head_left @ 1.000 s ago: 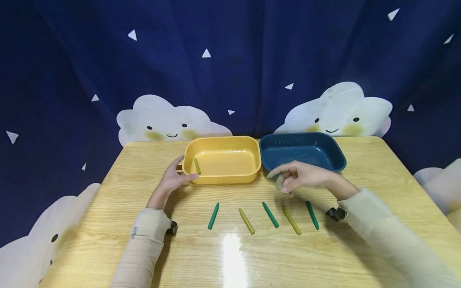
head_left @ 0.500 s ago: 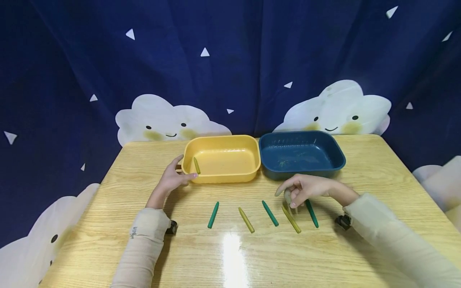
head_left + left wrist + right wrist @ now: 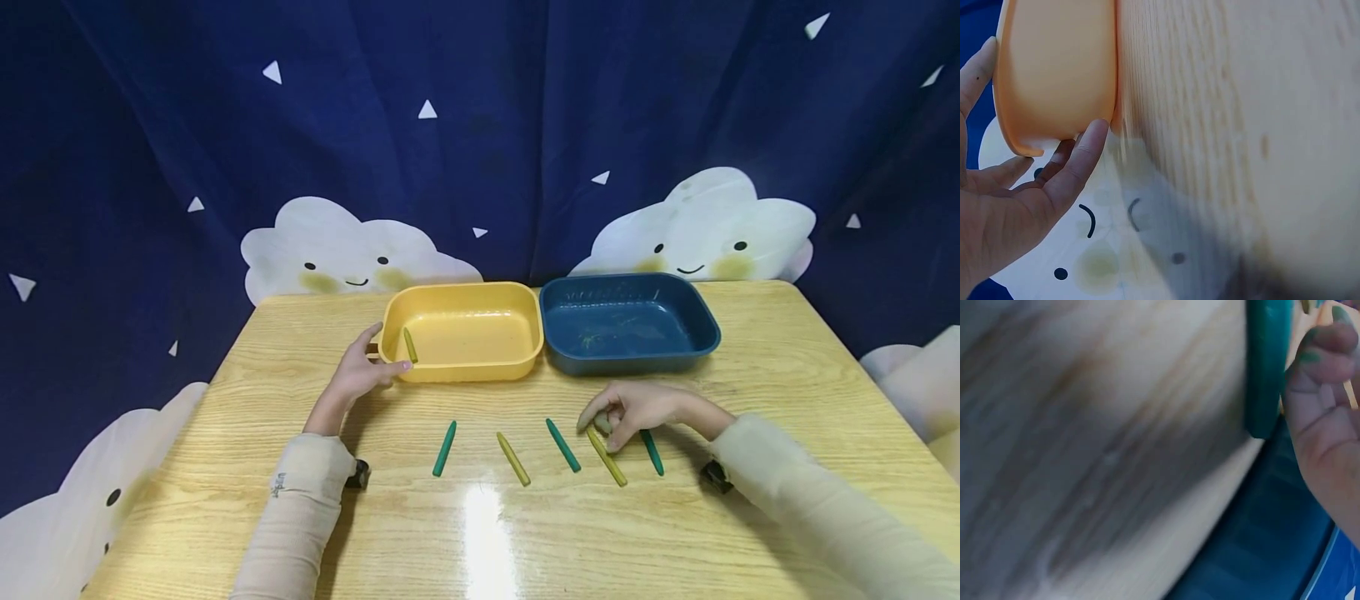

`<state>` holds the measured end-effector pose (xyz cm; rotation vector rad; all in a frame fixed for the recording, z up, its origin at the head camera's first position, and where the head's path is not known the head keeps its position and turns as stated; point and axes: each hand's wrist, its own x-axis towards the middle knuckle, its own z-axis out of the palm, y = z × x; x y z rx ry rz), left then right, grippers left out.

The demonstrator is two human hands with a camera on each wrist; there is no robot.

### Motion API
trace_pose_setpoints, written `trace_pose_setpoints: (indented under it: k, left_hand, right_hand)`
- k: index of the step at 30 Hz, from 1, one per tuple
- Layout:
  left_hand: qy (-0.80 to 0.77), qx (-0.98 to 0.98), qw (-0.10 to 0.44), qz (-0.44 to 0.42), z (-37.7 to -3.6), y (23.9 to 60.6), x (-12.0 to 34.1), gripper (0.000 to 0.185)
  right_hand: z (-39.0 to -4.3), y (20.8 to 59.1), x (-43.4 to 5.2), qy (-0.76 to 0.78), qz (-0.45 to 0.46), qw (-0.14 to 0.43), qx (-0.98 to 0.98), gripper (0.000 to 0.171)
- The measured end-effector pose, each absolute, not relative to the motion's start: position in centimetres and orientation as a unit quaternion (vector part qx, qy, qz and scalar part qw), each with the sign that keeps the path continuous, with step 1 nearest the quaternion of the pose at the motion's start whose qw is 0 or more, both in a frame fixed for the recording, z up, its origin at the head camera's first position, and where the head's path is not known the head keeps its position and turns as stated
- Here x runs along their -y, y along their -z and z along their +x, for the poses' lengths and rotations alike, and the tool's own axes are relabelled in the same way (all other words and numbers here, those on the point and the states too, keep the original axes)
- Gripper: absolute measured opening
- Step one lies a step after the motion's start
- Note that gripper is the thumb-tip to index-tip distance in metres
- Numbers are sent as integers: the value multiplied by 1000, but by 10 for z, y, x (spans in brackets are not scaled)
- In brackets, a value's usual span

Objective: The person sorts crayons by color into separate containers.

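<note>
While the left hand [image 3: 358, 375] grips the yellow tray [image 3: 525, 367], the right hand [image 3: 633, 408] pinches a slim olive-yellow crayon [image 3: 609, 460].

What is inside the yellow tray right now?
One olive-yellow crayon leans against the left inner wall of the yellow tray; the rest of its floor looks bare. The left hand grips the tray's near left corner, and the near wall hides a strip of floor.

Small mark on left sleeve [image 3: 282, 483], too tiny to read; no other text.
</note>
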<state>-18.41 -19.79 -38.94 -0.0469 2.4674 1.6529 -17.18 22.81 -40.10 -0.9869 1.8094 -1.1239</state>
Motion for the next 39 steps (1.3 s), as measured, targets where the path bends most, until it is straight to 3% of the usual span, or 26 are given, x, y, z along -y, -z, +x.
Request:
trace_pose_setpoints:
  k: [11,24,39]
  left_hand:
    - [-557,-825,88,-21,-184,389,196,95]
    - [-548,-832,83,-23,-186,392,198,96]
    - [-551,-830,87,-21,-187,392,199,96]
  right_hand:
    - [-168,412,-226,429,-373,343,-748,43]
    - [-167,410,-224,402,-380,325,-767,30]
    - [-169,403,-229,427,-368,385,-731,30]
